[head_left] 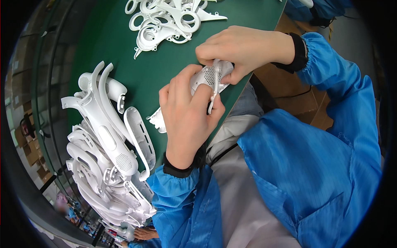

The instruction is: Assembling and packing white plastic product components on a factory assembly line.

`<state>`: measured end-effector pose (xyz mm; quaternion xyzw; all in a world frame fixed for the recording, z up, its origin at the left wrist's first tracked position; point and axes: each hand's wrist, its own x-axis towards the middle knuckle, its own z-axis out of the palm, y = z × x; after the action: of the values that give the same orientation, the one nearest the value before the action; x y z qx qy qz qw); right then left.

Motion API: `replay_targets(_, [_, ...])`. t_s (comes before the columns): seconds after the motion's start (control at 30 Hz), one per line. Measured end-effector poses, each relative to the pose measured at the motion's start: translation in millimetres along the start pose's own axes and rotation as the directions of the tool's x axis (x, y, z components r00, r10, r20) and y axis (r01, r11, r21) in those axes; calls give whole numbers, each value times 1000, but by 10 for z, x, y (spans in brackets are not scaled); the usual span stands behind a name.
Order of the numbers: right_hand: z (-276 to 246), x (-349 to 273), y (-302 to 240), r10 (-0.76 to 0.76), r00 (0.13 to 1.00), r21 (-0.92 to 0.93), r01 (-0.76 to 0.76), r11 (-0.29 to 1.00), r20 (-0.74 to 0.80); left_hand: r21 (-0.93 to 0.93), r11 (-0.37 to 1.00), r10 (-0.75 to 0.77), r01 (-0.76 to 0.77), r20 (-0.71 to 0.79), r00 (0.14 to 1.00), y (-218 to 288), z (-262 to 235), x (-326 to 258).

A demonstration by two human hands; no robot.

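Note:
Between my two hands is a white plastic shell part [210,77] with a patch of small round holes and a raised rib along it. My left hand [184,107] wraps round its near left side, with the fingers curled over it. The right hand [235,51] pinches the far right end between thumb and fingers. My palms and fingers hide much of the part. A ragged white end [157,120] sticks out to the left of my left hand; whether it belongs to the same part I cannot tell.
On the green table [103,41] lies a pile of white curved housings [95,173] at left, topped by a long housing with a perforated end [109,140]. White ring-shaped parts [165,25] are heaped at the far side. Cardboard boxes [293,91] stand below the table's right edge. Another person's hand [144,234] shows at the bottom.

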<state>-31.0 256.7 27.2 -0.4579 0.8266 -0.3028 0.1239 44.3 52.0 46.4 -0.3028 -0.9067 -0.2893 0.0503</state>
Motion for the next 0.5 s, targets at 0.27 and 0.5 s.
replay_targets(0.27, [-6, 156, -176, 57, 981, -91, -41, 995, 184, 279, 919, -314, 277, 94, 945, 193, -62, 57])
replay_targets(0.5, [-2, 159, -15, 76, 981, 159, -105, 982, 180, 236, 935, -305, 266, 144, 941, 121, -63, 99])
